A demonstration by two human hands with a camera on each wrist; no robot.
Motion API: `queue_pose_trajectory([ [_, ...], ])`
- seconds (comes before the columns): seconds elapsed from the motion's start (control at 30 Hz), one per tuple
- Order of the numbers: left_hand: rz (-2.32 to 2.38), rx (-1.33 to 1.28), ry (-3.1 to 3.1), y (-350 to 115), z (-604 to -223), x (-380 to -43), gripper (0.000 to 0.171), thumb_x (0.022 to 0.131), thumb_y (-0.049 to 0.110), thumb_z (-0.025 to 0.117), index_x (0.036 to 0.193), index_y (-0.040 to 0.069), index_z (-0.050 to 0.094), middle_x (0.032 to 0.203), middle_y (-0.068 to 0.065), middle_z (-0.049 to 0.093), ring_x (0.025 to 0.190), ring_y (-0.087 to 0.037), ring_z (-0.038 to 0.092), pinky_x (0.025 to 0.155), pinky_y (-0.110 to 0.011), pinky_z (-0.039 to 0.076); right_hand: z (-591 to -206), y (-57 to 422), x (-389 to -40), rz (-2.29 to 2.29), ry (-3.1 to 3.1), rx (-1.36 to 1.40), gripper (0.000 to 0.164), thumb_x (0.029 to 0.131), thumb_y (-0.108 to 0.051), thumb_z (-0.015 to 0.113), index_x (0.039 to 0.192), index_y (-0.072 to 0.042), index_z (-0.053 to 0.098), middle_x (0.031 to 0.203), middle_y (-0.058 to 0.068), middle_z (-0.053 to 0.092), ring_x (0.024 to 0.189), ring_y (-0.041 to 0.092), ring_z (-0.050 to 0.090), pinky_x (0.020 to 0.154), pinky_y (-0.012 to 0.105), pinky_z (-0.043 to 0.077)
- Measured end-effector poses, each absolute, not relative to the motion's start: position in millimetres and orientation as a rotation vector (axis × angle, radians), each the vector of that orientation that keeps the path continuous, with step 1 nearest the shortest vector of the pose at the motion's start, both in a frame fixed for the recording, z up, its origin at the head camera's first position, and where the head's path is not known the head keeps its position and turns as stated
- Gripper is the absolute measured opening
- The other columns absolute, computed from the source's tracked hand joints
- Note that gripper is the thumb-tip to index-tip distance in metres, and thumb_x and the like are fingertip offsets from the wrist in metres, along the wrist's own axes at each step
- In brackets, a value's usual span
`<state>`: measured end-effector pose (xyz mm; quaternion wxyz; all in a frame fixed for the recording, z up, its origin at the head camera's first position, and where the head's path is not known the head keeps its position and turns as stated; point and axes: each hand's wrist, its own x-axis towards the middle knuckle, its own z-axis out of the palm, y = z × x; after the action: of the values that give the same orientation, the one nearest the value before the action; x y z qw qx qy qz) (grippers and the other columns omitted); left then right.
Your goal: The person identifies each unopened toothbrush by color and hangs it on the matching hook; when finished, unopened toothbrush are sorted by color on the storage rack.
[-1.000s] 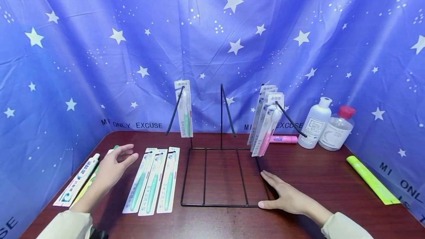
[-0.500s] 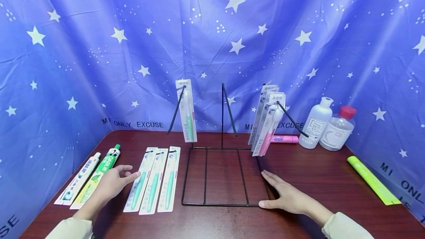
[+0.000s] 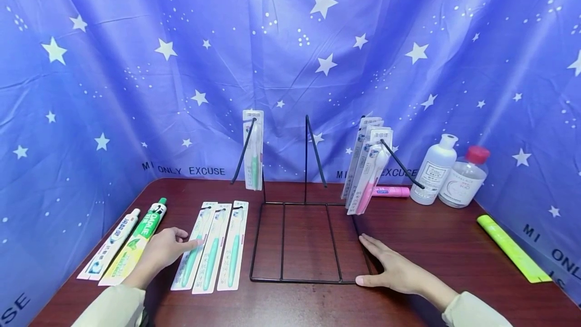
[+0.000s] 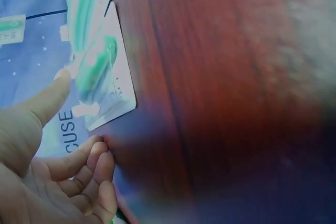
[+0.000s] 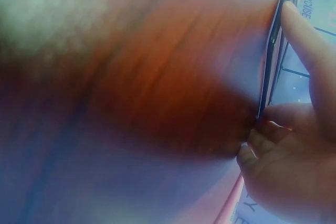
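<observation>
My left hand (image 3: 164, 250) is at the leftmost of three packaged green toothbrushes (image 3: 194, 246) lying side by side on the table. Its thumb reaches over that pack's edge while the loosely bent fingers lie beside it; in the left wrist view a gap shows between thumb and fingers (image 4: 100, 156). My right hand (image 3: 395, 268) rests at the front right corner of a black wire display rack (image 3: 304, 281), thumb on the front bar and straight fingers along the side bar. Green toothbrush packs (image 3: 253, 153) hang on the rack's left hook, and several pink ones (image 3: 369, 175) on the right hook.
A white toothpaste tube (image 3: 111, 246) and a green and yellow one (image 3: 138, 241) lie left of my left hand. Behind the rack lies a pink tube (image 3: 392, 192). A white bottle (image 3: 433, 170), a red-capped bottle (image 3: 464, 178) and a yellow-green tube (image 3: 513, 249) are at the right.
My left hand has come down from above the toothpaste tubes and moved right to the leftmost toothbrush pack. The hanging green packs have swung slightly. My right hand stays at the rack's corner.
</observation>
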<state>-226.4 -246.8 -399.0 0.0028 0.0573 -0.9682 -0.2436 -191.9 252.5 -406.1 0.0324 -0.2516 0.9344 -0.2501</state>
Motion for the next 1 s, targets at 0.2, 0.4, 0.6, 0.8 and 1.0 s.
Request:
queue_pose_trajectory([
  [0.2, -0.805, 0.356, -3.045, -237.9, -392.9, -231.5, 0.048, 0.071, 0.048, 0.071, 0.075, 0.000, 0.064, 0.070, -0.010, 0.059, 0.063, -0.021, 0.052, 0.056, -0.035, 0.041, -406.4, 253.1, -192.1, -0.771, 2.878, -0.751, 0.092, 0.075, -0.052, 0.066, 0.139, 0.004, 0.030, 0.141, 0.022, 0.030, 0.127, 0.037, 0.029, 0.095, 0.057, 0.029],
  [0.4, -0.790, 0.530, -3.121, -228.7, -384.6, -237.0, 0.046, 0.073, 0.038, 0.072, 0.085, -0.006, 0.060, 0.073, -0.013, 0.057, 0.068, -0.025, 0.052, 0.060, -0.037, 0.043, -406.0, 253.0, -191.4, -0.779, 2.883, -0.746, 0.092, 0.075, -0.052, 0.066, 0.138, 0.004, 0.030, 0.141, 0.022, 0.030, 0.127, 0.038, 0.029, 0.095, 0.056, 0.029],
  [0.6, -0.795, 0.584, -3.167, -225.6, -381.9, -241.8, 0.060, 0.074, 0.033, 0.071, 0.102, -0.015, 0.050, 0.083, -0.021, 0.056, 0.075, -0.030, 0.052, 0.069, -0.044, 0.045, -405.2, 252.3, -191.8, -0.774, 2.876, -0.748, 0.092, 0.075, -0.051, 0.066, 0.139, 0.005, 0.030, 0.141, 0.022, 0.030, 0.127, 0.037, 0.029, 0.095, 0.057, 0.029],
  [0.8, -0.651, 0.528, -3.212, -219.3, -378.9, -240.0, 0.053, 0.075, 0.035, 0.070, 0.097, -0.010, 0.054, 0.076, -0.015, 0.054, 0.068, -0.027, 0.052, 0.059, -0.039, 0.044, -405.9, 251.9, -192.1, -0.756, 2.889, -0.761, 0.092, 0.076, -0.052, 0.065, 0.138, 0.005, 0.030, 0.141, 0.022, 0.030, 0.127, 0.036, 0.030, 0.095, 0.056, 0.030],
  [1.0, -0.644, 0.579, -3.170, -214.7, -380.2, -240.4, 0.050, 0.073, 0.032, 0.073, 0.098, -0.008, 0.055, 0.076, -0.015, 0.054, 0.068, -0.028, 0.052, 0.055, -0.039, 0.042, -405.6, 251.9, -191.8, -0.761, 2.893, -0.784, 0.090, 0.076, -0.050, 0.066, 0.138, 0.005, 0.030, 0.140, 0.023, 0.031, 0.126, 0.038, 0.031, 0.094, 0.056, 0.030],
])
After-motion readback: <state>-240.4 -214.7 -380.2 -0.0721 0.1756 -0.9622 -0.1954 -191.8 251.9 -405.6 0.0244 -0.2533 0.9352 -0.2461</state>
